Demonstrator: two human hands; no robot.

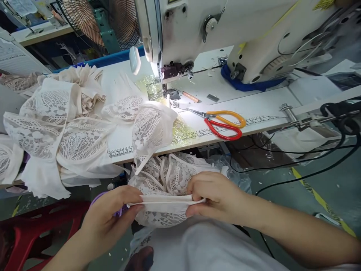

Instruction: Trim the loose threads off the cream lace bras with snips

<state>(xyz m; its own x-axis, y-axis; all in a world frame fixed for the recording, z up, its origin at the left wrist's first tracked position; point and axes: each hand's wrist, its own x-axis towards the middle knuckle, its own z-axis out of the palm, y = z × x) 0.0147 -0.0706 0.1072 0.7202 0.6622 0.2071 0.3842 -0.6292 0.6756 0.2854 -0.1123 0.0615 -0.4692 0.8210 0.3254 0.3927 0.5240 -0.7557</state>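
My left hand [113,212] pinches the left end of a folded white fabric band [166,203], and my right hand [211,197] grips its right end. Stretched between them, the band lies over white lace bra pieces [180,173] on my lap. One lace cup [149,128] hangs over the table's front edge. Above it stands a sewing machine [180,34], its presser foot [164,88] lit by a lamp. Scissors with orange and red handles [222,122] rest partly open on the table, right of the needle area.
Lace bra pieces [81,139] are heaped on the table's left side. Behind them is a caged fan [107,30]. A red stool [21,229] stands at lower left. Black cables [282,182] hang at right. A small orange-handled tool [190,97] lies near the needle.
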